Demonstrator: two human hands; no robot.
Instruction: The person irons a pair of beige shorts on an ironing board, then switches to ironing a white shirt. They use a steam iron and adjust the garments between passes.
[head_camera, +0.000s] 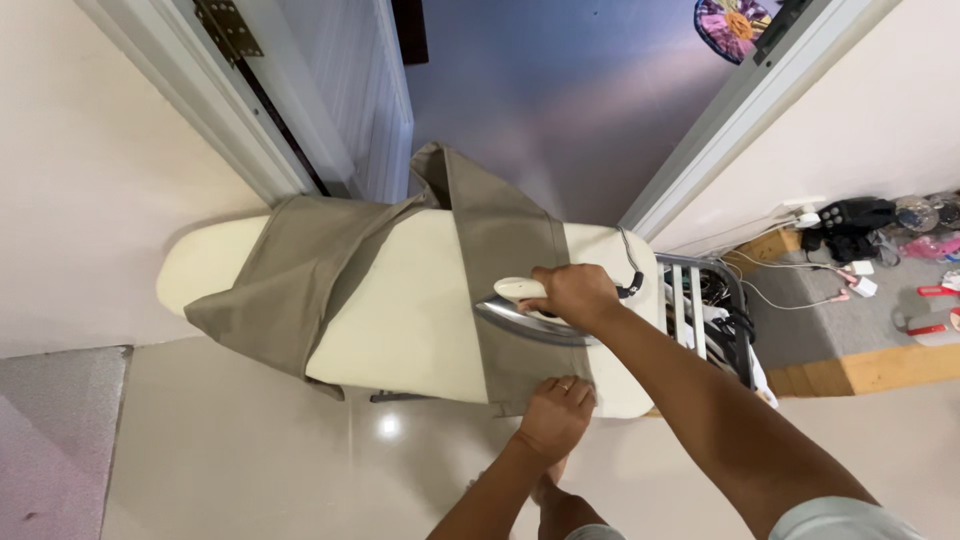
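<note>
A pair of khaki trousers (300, 270) lies draped over a cream ironing board (400, 310), one leg running across the board near its right end. My right hand (575, 295) grips the white handle of a clothes iron (525, 315) that rests on that trouser leg. My left hand (555, 410) presses the hem of the same leg flat at the board's near edge, fingers closed over the cloth. Both forearms reach in from the bottom of the view.
A metal iron rest (700, 310) with cables sticks out from the board's right end. An open doorway (560, 110) lies beyond the board. Chargers, cords and small items (860, 240) clutter the floor at right. Glossy tiles (250, 450) cover the near floor.
</note>
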